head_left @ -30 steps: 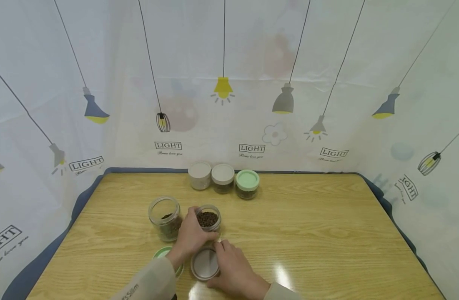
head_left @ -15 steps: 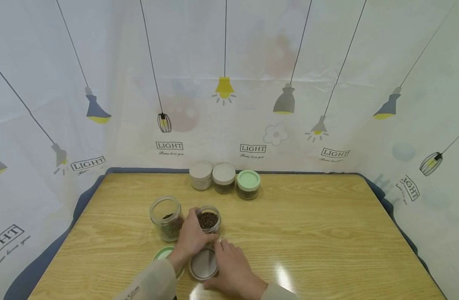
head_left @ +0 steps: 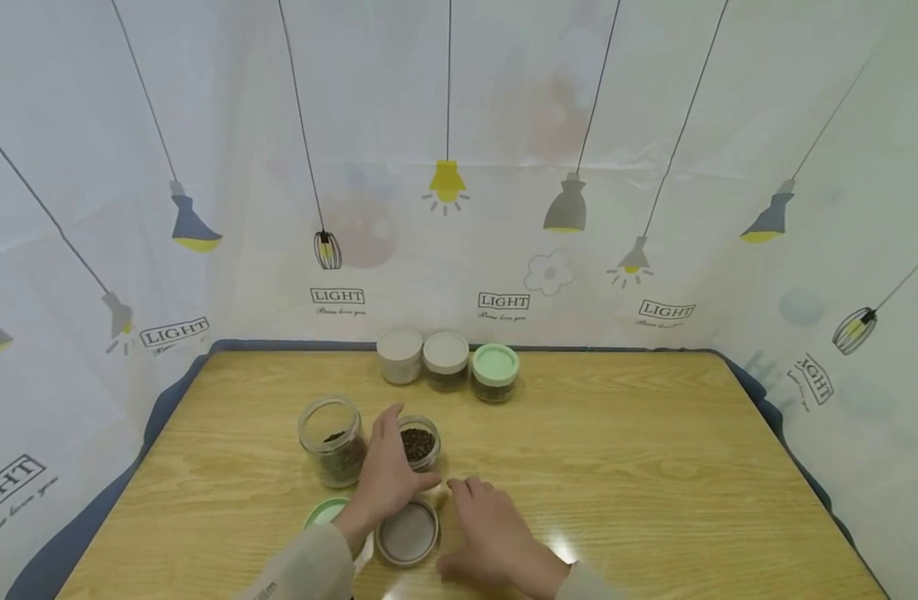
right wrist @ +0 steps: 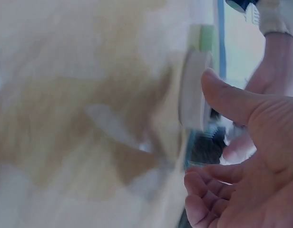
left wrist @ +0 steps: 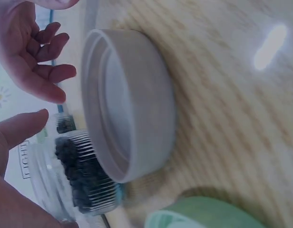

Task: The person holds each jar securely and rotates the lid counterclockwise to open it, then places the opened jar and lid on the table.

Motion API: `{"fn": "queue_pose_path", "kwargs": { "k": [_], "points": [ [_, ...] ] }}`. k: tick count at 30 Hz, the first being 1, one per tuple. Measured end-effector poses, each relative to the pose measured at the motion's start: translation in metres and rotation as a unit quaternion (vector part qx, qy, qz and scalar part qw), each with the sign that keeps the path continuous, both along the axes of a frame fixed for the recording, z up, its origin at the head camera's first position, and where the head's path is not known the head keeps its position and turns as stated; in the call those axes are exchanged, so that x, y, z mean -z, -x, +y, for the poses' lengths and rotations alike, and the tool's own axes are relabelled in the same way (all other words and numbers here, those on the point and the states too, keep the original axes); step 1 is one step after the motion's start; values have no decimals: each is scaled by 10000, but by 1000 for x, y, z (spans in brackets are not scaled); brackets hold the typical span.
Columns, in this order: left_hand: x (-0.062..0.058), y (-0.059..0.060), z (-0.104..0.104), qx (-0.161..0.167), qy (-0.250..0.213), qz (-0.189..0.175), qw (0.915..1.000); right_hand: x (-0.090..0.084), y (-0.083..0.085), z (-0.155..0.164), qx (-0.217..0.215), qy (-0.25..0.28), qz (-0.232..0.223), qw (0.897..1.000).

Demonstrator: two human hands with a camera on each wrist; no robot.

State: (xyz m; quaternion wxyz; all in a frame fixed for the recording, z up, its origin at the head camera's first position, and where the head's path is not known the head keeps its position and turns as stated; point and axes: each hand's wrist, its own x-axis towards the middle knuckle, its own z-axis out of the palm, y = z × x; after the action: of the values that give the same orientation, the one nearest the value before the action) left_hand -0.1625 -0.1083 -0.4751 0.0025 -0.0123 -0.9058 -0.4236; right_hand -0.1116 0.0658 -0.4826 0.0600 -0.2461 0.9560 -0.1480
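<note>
Backdrop: white curtain printed with hanging lamps closes off the far side and both flanks of the table.
Surface: wood-grain top with a dark blue border showing at the far corners and left edge.
Small jar: open, filled with dark beans, standing left of centre on the table; the left hand wraps its near-left side, fingers extended along the glass, thumb toward the front.
Grey lid: lies flat on the table just in front of the small jar, inner side up in the left wrist view; no hand touches it.
Right hand: hovers just right of the grey lid, palm down, fingers relaxed and spread, holding nothing; the right wrist view shows the same loose curl.
Larger jar: open, partly filled, just left of the small jar, close to the left hand.
Green lid: on the table near the left forearm, partly hidden by the sleeve.
Back row: three capped jars touching side by side at the far edge, two pale lids and one green.
Progress, as judged: both near jars are uncapped and their lids lie loose; capping looks not yet done.
Edges: near jars sit well in from every edge; the back row is close to the curtain.
Open room: the whole right half of the table is bare wood; the left side is tighter, with jar, lid and sleeve crowded together.
</note>
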Motion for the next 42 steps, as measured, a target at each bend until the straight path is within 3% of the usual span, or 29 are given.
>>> {"fn": "queue_pose_path", "kwargs": {
  "k": [7,12,17,26,34,42],
  "points": [
    [-13,2,7,78,157,227,9996,-23,10,28,183,174,-521,9983],
    [-26,7,14,137,273,374,9988,-36,16,43,295,407,-406,9979],
    [-44,22,26,258,445,516,9973,-46,26,55,446,552,-327,9969],
    [-75,53,46,344,812,226,9958,-61,40,68,823,476,-432,9945],
    [-74,93,45,44,1209,-52,9926,-60,49,79,1007,405,-576,9924],
    [-67,123,39,-345,1950,-234,9799,-57,54,88,1160,414,-592,9906]
  ]
}}
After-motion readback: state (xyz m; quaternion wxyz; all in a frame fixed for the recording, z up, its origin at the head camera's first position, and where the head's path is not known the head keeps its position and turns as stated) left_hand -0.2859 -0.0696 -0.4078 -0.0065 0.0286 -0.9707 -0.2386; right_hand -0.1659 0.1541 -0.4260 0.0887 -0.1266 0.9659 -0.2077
